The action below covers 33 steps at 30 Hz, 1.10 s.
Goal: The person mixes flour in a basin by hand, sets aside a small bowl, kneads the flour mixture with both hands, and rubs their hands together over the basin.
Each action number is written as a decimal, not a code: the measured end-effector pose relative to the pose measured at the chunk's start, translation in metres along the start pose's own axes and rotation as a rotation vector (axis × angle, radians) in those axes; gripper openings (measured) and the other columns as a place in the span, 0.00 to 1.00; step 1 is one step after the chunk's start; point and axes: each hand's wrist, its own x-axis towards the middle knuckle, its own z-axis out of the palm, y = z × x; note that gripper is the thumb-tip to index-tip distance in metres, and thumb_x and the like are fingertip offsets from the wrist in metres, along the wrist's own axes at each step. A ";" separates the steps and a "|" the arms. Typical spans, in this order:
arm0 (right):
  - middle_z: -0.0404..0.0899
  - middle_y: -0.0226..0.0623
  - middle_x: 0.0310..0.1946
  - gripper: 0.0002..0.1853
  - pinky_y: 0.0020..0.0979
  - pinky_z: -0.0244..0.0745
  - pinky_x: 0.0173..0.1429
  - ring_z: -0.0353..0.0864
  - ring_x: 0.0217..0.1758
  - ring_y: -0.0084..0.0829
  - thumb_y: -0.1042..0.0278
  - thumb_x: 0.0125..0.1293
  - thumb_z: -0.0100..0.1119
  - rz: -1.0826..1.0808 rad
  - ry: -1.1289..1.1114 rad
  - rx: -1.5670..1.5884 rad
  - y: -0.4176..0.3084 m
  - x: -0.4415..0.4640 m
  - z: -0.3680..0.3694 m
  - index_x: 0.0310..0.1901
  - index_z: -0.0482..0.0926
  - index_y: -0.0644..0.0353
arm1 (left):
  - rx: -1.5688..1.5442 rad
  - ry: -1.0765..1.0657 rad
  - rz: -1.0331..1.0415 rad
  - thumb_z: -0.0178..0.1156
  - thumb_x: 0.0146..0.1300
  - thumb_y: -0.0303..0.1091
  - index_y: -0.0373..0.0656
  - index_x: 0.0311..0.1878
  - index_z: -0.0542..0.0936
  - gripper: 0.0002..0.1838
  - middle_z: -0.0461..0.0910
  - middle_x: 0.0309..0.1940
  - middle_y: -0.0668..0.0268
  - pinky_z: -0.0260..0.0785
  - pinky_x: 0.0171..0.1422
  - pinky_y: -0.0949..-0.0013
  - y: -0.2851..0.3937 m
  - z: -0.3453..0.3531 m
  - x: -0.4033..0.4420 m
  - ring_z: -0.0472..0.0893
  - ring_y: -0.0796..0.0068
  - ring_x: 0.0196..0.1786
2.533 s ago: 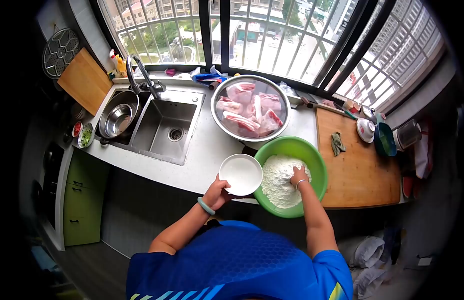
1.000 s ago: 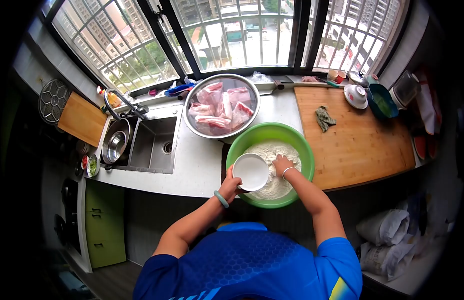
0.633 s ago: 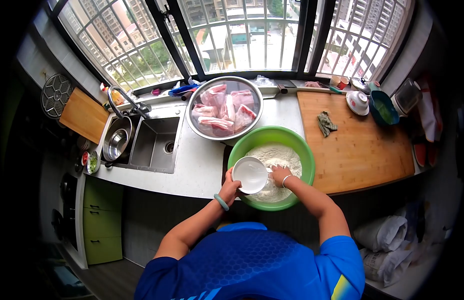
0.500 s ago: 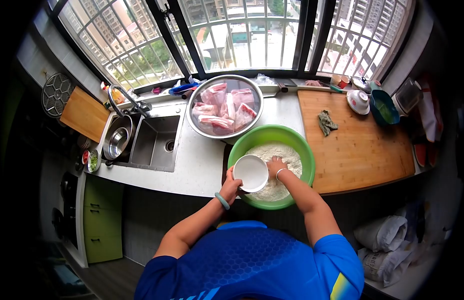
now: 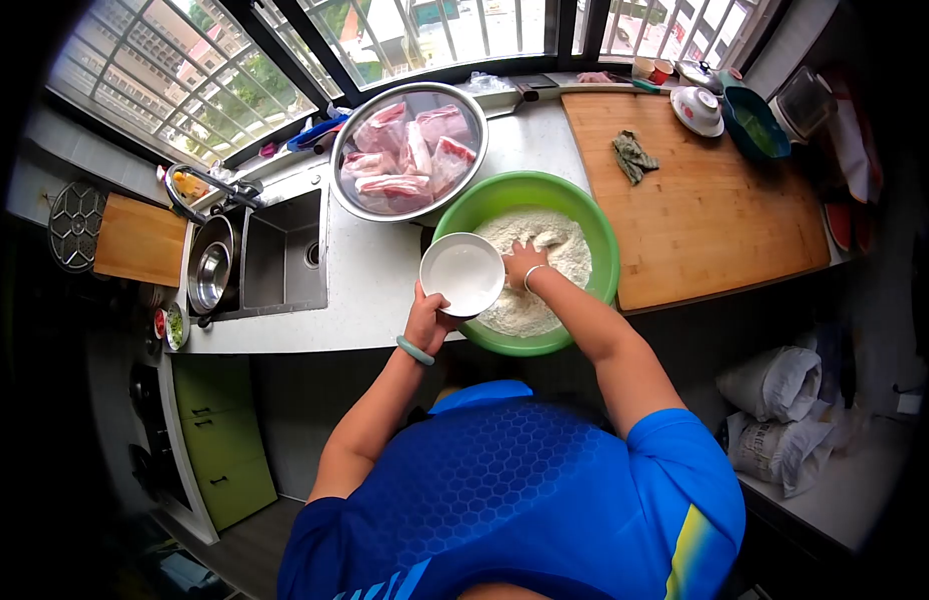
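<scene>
My left hand (image 5: 426,318) grips a white bowl (image 5: 463,276) by its near left side, thumb over the rim. The bowl is held over the left edge of a green basin (image 5: 607,240); whether it holds clear liquid I cannot tell. Inside the basin lies a heap of white flour (image 5: 525,312). My right hand (image 5: 526,264) reaches into this flour with fingers apart, their tips partly buried. A light bracelet circles the right wrist and a grey-green bangle the left.
Behind the basin, to the left, a steel bowl (image 5: 341,180) contains several large pieces of raw meat (image 5: 395,190). Farther left is a sink (image 5: 285,255) with metal pots. A wooden board (image 5: 705,220) on the right bears a crumpled cloth (image 5: 635,157) and, at the back, dishes.
The whole view has shifted and tilted, so the counter appears higher. My right hand has moved within the flour, which looks more disturbed. The white bowl stays in my left hand.
</scene>
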 end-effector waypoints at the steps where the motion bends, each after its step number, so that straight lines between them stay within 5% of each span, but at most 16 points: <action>1: 0.57 0.40 0.62 0.25 0.58 0.55 0.60 0.51 0.67 0.45 0.51 0.55 0.54 -0.071 0.023 -0.019 -0.016 -0.008 0.011 0.56 0.68 0.44 | 0.001 -0.003 -0.010 0.42 0.44 0.21 0.46 0.59 0.52 0.34 0.59 0.55 0.53 0.69 0.51 0.45 0.000 -0.001 0.000 0.68 0.51 0.55; 5: 0.57 0.38 0.62 0.21 0.57 0.54 0.61 0.52 0.67 0.44 0.57 0.53 0.56 -0.410 -0.119 -0.219 0.010 -0.048 0.025 0.52 0.73 0.43 | -0.051 0.024 0.074 0.42 0.43 0.20 0.43 0.60 0.54 0.34 0.62 0.53 0.52 0.68 0.56 0.51 0.002 -0.005 0.006 0.68 0.53 0.55; 9: 0.59 0.39 0.61 0.25 0.55 0.58 0.59 0.55 0.66 0.42 0.60 0.52 0.58 -0.217 0.031 -0.353 0.071 -0.025 -0.008 0.55 0.70 0.44 | -0.069 -0.039 0.108 0.41 0.44 0.19 0.46 0.58 0.53 0.32 0.60 0.53 0.53 0.71 0.49 0.45 0.003 -0.016 0.015 0.69 0.50 0.54; 13: 0.60 0.40 0.60 0.26 0.52 0.61 0.59 0.57 0.64 0.44 0.63 0.52 0.57 0.038 0.067 -0.067 0.017 0.019 -0.010 0.55 0.68 0.48 | -0.050 0.029 0.079 0.41 0.45 0.19 0.48 0.58 0.53 0.33 0.60 0.53 0.54 0.72 0.49 0.46 0.008 -0.014 0.017 0.69 0.51 0.54; 16: 0.60 0.38 0.60 0.19 0.52 0.59 0.59 0.54 0.66 0.44 0.59 0.56 0.51 -0.195 -0.004 -0.108 -0.025 -0.002 0.019 0.51 0.73 0.49 | -0.034 -0.010 0.055 0.42 0.44 0.20 0.47 0.59 0.53 0.34 0.61 0.54 0.55 0.70 0.52 0.48 0.012 -0.017 0.022 0.68 0.53 0.55; 19: 0.59 0.33 0.62 0.18 0.53 0.57 0.60 0.54 0.67 0.36 0.59 0.58 0.49 -0.347 -0.089 -0.282 0.012 -0.049 0.027 0.50 0.74 0.45 | -0.046 -0.058 0.044 0.41 0.45 0.19 0.49 0.60 0.52 0.34 0.60 0.54 0.56 0.72 0.48 0.47 0.013 -0.021 0.030 0.69 0.53 0.53; 23: 0.60 0.42 0.60 0.19 0.50 0.61 0.59 0.57 0.66 0.40 0.67 0.54 0.53 -0.083 0.052 -0.354 0.064 -0.024 -0.024 0.50 0.73 0.47 | -0.004 -0.050 0.009 0.42 0.45 0.19 0.51 0.63 0.50 0.37 0.61 0.54 0.57 0.74 0.45 0.50 0.018 -0.030 0.042 0.70 0.57 0.52; 27: 0.57 0.44 0.61 0.27 0.43 0.69 0.55 0.58 0.63 0.46 0.65 0.51 0.56 0.134 0.077 -0.073 0.021 0.040 -0.040 0.56 0.67 0.50 | -0.021 -0.050 0.012 0.44 0.44 0.20 0.53 0.64 0.50 0.39 0.59 0.54 0.60 0.75 0.44 0.53 0.019 -0.030 0.043 0.67 0.60 0.55; 33: 0.61 0.40 0.59 0.27 0.45 0.67 0.55 0.58 0.63 0.45 0.57 0.49 0.56 -0.291 -0.134 -0.140 -0.011 0.002 0.000 0.55 0.70 0.46 | 0.055 -0.056 -0.004 0.44 0.44 0.19 0.52 0.64 0.49 0.39 0.59 0.55 0.60 0.74 0.47 0.52 0.026 -0.032 0.042 0.65 0.59 0.56</action>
